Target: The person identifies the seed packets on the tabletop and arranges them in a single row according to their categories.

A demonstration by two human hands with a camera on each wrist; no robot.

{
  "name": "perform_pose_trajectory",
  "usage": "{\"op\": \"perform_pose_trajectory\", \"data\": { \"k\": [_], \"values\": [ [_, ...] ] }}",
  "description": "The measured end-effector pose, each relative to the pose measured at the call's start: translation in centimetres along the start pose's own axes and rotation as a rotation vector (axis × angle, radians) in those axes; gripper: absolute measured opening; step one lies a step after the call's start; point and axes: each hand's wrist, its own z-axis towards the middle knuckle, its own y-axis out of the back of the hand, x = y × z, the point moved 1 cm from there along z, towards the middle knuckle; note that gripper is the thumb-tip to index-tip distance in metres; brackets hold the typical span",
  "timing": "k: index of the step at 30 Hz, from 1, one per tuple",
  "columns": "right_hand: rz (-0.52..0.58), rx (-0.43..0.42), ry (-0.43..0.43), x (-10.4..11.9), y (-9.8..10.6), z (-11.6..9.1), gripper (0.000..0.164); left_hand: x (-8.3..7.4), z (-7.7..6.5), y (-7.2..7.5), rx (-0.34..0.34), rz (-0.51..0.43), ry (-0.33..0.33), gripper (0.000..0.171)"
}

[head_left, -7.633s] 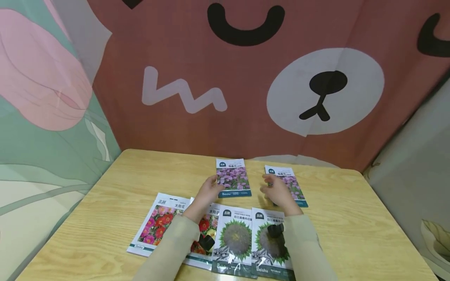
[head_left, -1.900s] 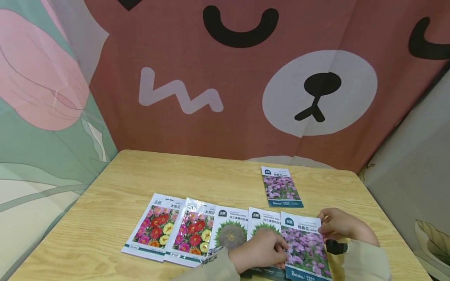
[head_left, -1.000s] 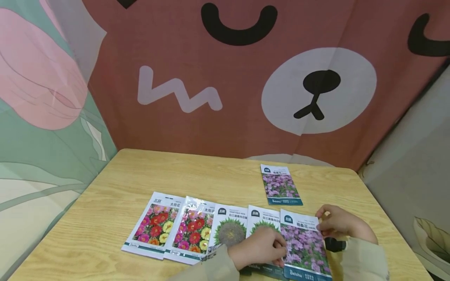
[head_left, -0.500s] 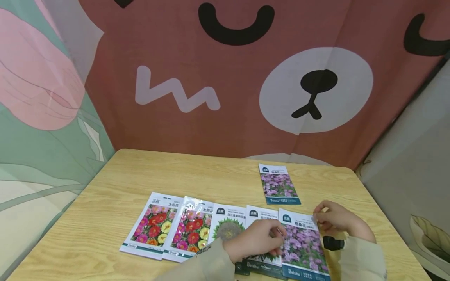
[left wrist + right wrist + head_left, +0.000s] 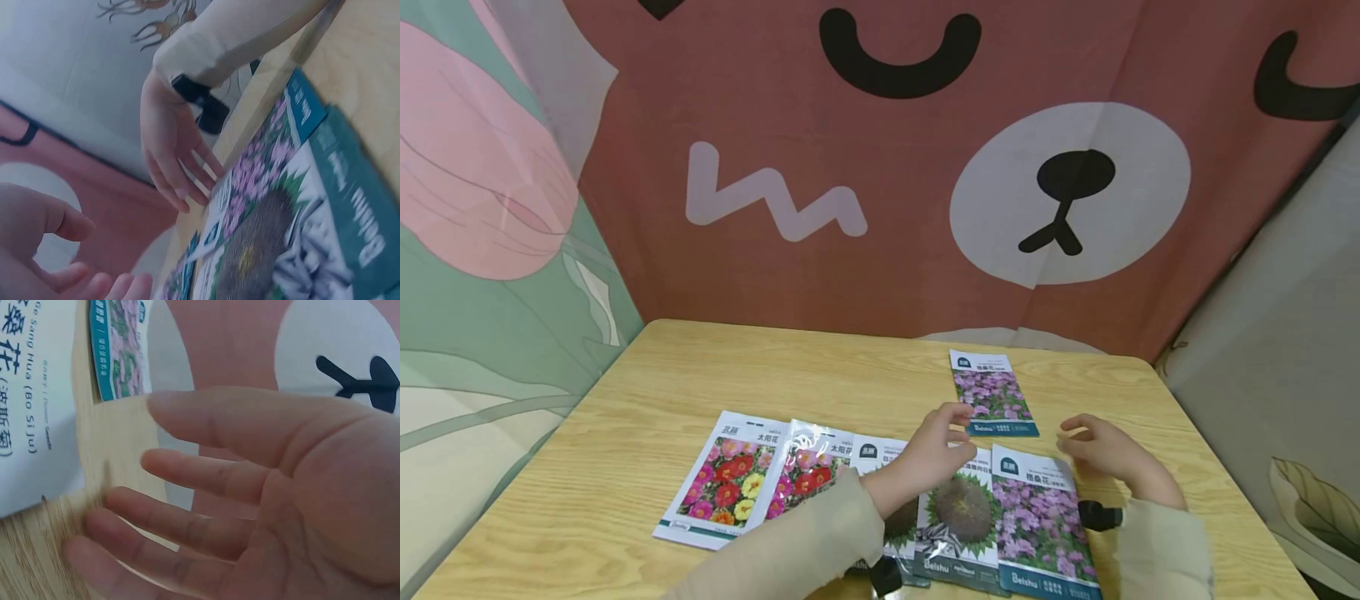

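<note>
My left hand (image 5: 928, 450) hovers over the row of seed packets, its fingertips near the lower left corner of the purple-flower seed packet (image 5: 992, 390) lying farther back. Nothing is between its relaxed fingers. My right hand (image 5: 1105, 450) is held with loose, spread fingers just right of the front purple-flower seed packet (image 5: 1043, 525), apart from its edge. Left of that packet lie two sunflower seed packets (image 5: 958, 510), partly hidden by the left hand and sleeve. Two packets of red and yellow flowers (image 5: 726, 479) end the row on the left, edges overlapping.
The wooden table (image 5: 587, 467) reaches back to a reddish cloth (image 5: 775, 275) printed with a bear face. A green and pink flower-patterned cloth (image 5: 497, 208) hangs on the left, and a pale cloth (image 5: 1285, 300) on the right.
One purple-flower packet has moved from the back to the right end of the front row. Both hands have since let go of it; the left has lifted toward the back packet.
</note>
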Motion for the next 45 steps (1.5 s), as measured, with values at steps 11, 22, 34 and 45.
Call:
{"op": "perform_pose_trajectory", "data": {
  "k": [11, 22, 34, 45],
  "values": [
    [-0.142, -0.047, 0.079, 1.3, -0.4, 2.8, 0.061, 1.9, 3.7, 1.3, -0.174, -0.228, 0.185, 0.068],
    [-0.076, -0.017, 0.039, 1.4, -0.1, 5.3, 0.063, 2.3, 6.0, 0.7, -0.21, -0.343, 0.26, 0.071],
    [0.227, -0.034, -0.045, 1.4, -0.3, 6.5, 0.06, 3.0, 6.9, 0.1, -0.162, -0.511, 0.28, 0.074],
    [0.283, -0.067, -0.043, 1.3, -1.1, 6.6, 0.055, 3.3, 7.2, 0.0, -0.135, -0.512, 0.277, 0.069]
  ]
}}
